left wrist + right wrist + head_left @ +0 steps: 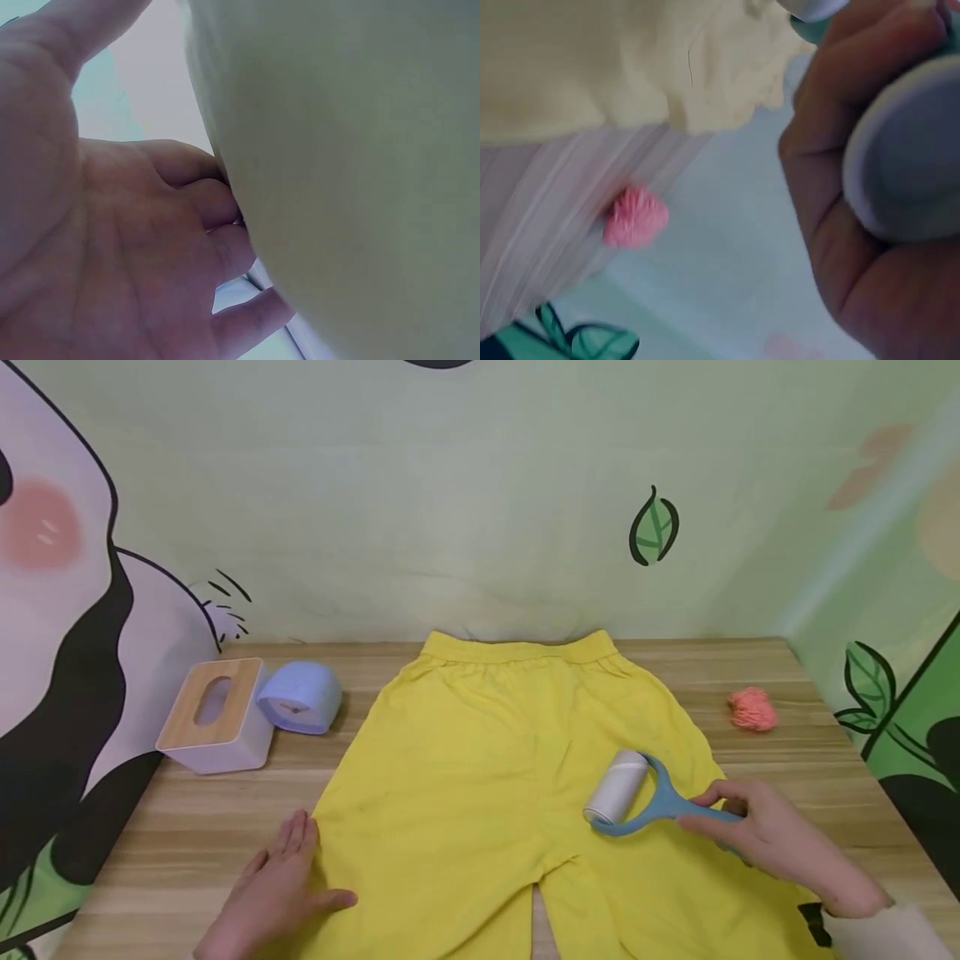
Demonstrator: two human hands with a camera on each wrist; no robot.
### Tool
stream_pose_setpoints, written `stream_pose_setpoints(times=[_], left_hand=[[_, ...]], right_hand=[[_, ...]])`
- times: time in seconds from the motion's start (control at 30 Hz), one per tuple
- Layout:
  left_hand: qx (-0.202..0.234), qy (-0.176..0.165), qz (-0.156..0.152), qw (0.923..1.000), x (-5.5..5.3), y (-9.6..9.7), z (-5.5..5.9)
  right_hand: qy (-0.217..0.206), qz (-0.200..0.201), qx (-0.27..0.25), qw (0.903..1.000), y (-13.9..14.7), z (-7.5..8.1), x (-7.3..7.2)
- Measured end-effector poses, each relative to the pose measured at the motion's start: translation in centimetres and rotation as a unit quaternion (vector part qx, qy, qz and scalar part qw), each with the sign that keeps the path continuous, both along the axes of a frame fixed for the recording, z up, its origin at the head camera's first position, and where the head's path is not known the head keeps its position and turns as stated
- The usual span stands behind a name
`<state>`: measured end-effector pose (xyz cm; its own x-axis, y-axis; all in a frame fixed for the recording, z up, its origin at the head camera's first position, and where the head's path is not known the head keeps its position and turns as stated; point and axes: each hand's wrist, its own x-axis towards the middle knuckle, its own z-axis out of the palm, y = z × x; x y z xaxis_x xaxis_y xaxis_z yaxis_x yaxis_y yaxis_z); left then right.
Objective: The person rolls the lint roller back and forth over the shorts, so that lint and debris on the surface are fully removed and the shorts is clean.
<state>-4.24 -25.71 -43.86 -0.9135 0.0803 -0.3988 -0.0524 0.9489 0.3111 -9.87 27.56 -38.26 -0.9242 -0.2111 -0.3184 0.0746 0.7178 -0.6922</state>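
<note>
Yellow pants (450, 760) lie spread over the wooden table, waistband toward the wall. My right hand (783, 839) grips the blue handle of a lint roller (617, 787), whose white roll lies over the right half of the pants. In the right wrist view, the round end of the handle (915, 157) shows large in the fist (821, 195). At the left edge of the pants is my left hand (273, 889), its fingers extended and thumb spread over the fabric. The left wrist view shows its palm (127, 247) beside the cloth (352, 180).
A white tissue box (217, 760) with a wooden lid stands at the back left, beside a small blue clock-like object (318, 697). A coral-pink bundle of yarn (752, 709) lies on the table's right side. The printed wall (480, 510) rises behind the table.
</note>
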Motion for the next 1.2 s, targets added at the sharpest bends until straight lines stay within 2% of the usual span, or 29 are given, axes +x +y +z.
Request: stream_pose_setpoints(times=[0.13, 0.2, 0.3, 0.57, 0.83, 0.97, 1.2], left_hand=[[0.008, -0.007, 0.006, 0.9999, 0.0, -0.2, -0.1], [0.016, -0.012, 0.007, 0.9998, -0.1, -0.2, -0.2], [0.019, -0.012, 0.012, 0.9997, 0.1, -0.4, -0.1], [0.017, -0.008, 0.009, 0.9998, 0.2, -0.3, -0.1], [0.013, -0.014, 0.01, 0.9998, 0.1, -0.1, 0.1], [0.012, -0.016, 0.01, 0.9998, 0.1, 0.0, 0.1], [0.007, -0.023, 0.009, 0.9997, -0.2, -0.1, -0.1]], right_hand=[[-0.037, -0.029, 0.018, 0.9987, 0.9, 0.7, 1.4], [-0.039, -0.034, 0.027, 0.9983, 0.9, 0.9, 1.9], [-0.018, -0.015, 0.037, 0.9991, 0.1, 1.2, 1.6], [0.037, 0.026, 0.08, 0.9957, -2.8, 1.8, -0.1], [0.063, 0.071, 0.117, 0.9886, -5.3, 2.1, -2.4], [0.057, 0.091, 0.107, 0.9885, -6.7, 1.9, -3.7], [0.031, 0.096, 0.093, 0.9905, -8.7, 1.9, -5.6]])
